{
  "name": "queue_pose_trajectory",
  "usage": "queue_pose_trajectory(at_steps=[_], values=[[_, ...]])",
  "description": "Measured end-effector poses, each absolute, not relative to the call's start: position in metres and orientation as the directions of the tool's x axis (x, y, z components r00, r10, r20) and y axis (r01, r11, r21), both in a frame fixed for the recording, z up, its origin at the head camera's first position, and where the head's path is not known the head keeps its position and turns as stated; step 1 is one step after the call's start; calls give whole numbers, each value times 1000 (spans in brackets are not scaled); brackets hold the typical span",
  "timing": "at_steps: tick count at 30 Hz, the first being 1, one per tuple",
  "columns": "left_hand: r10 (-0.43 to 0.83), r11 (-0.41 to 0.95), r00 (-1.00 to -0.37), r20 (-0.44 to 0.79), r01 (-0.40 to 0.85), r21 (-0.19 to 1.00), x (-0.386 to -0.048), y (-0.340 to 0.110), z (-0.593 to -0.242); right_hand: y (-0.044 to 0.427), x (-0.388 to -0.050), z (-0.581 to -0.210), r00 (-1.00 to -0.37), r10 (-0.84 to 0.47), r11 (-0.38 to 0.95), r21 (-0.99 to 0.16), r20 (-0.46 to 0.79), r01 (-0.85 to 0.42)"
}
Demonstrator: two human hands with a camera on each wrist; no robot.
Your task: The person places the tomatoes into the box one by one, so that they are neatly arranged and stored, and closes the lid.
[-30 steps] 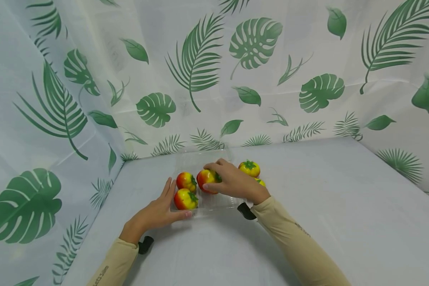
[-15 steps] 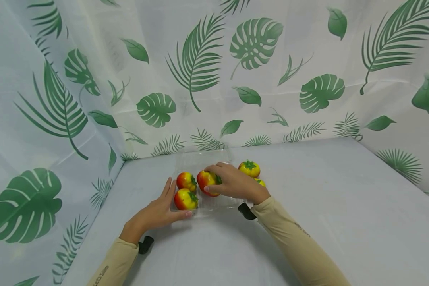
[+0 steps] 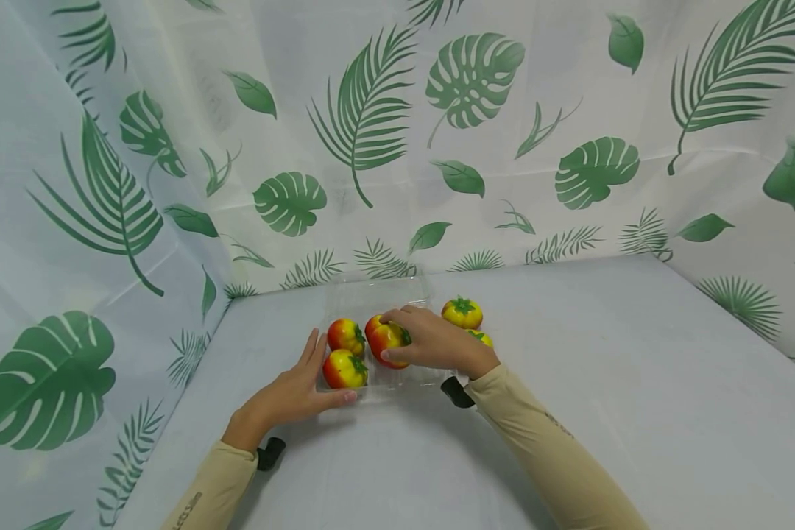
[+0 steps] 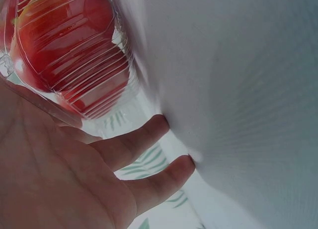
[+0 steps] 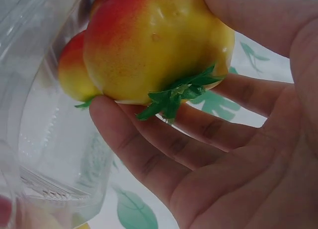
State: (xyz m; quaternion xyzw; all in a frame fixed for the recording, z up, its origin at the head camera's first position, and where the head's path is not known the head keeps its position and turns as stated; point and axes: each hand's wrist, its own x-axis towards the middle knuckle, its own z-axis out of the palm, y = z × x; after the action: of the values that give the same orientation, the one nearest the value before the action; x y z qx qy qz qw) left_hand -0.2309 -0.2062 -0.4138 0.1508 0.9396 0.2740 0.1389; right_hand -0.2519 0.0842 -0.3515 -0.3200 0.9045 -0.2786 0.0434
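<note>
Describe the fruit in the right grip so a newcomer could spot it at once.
On the pale table stands a clear plastic box, the left grip at its side. At this box, the right grip holds a red and yellow fruit with a green leafy top. Unlike the neighbouring fruits, it alone is held.

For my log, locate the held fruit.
In the head view, the fruit is below centre, in the right hand, right of two fruits beside the left hand.
</note>
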Motion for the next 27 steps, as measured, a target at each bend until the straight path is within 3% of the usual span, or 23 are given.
queue_pose_trajectory(at_steps=[27], values=[[365, 803, -914, -180, 210, 558, -229, -206, -410, 77, -254, -362, -803, -596, 645, -582, 22, -495]])
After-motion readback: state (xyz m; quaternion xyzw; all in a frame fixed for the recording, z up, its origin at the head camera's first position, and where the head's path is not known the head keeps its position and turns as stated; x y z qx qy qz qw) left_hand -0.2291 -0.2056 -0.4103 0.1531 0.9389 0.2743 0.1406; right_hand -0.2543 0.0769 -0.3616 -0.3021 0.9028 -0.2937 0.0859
